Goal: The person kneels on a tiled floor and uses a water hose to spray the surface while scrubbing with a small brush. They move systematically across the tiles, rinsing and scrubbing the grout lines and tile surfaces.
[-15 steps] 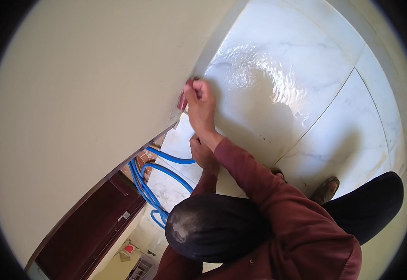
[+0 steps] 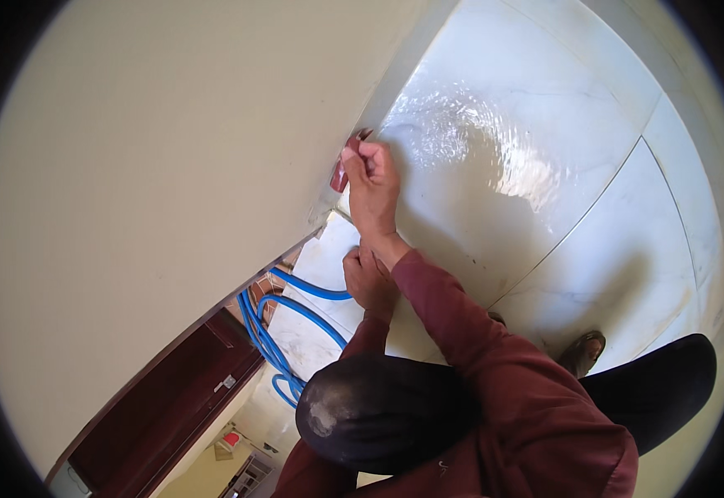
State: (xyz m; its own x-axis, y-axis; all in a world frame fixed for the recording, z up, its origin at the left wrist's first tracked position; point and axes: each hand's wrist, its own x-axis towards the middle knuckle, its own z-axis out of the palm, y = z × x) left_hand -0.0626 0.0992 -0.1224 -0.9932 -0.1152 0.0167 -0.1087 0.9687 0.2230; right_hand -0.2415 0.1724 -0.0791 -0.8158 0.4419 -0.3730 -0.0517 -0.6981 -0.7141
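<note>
Our right fingers (image 2: 375, 153) pinch a dark-red oblong object (image 2: 339, 178) at a beige wall (image 2: 196, 149); our left hand's (image 2: 368, 284), we cannot tell.

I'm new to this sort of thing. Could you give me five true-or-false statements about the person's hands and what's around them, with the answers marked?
1. The right hand holds a small reddish object at the foot of the wall. True.
2. The two hands are spread wide apart. False: the left hand is close to the right one, just below it in the picture.
3. A blue hose lies in loops beyond the left hand, toward the picture's left. True.
4. The person wears bright green on both arms. False: the sleeves are maroon.
5. Light glints off the pale floor tiles. True.
</note>
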